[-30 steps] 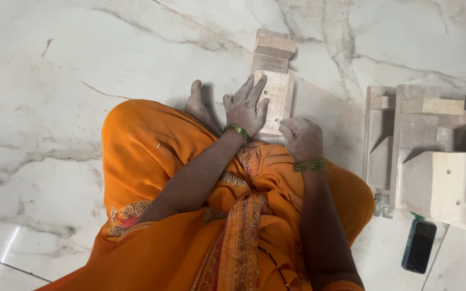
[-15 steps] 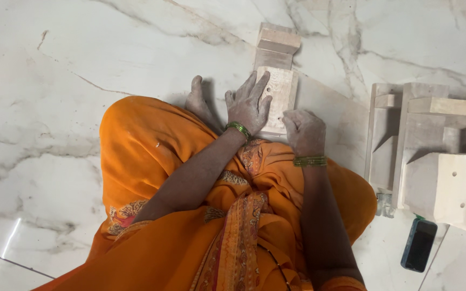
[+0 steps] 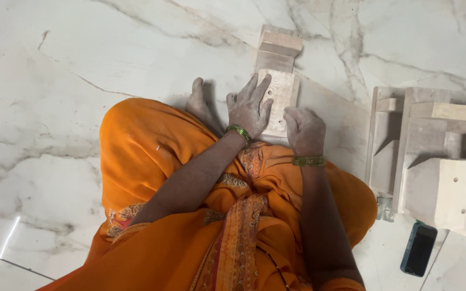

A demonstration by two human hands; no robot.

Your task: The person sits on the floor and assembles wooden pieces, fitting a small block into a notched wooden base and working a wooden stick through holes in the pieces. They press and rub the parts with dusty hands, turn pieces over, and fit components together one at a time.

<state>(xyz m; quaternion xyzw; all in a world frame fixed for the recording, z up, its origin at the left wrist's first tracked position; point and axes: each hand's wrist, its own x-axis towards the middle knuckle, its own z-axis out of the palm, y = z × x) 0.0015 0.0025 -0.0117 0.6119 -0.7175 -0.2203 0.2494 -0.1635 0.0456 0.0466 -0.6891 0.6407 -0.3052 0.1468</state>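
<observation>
Head view shows the left hand point(image 3: 250, 105) spread flat, pinning the pale wooden block point(image 3: 279, 97) to the marble floor point(image 3: 109, 59), beside the fisted right hand point(image 3: 304, 129); even downward pressure should prevent sliding.

1 head cam, looks steeply down at lap, hands, marble floor point(image 3: 82, 64); close range.

Woodworking spot: cut wooden pieces point(image 3: 438, 161), marble floor point(image 3: 82, 64)
</observation>
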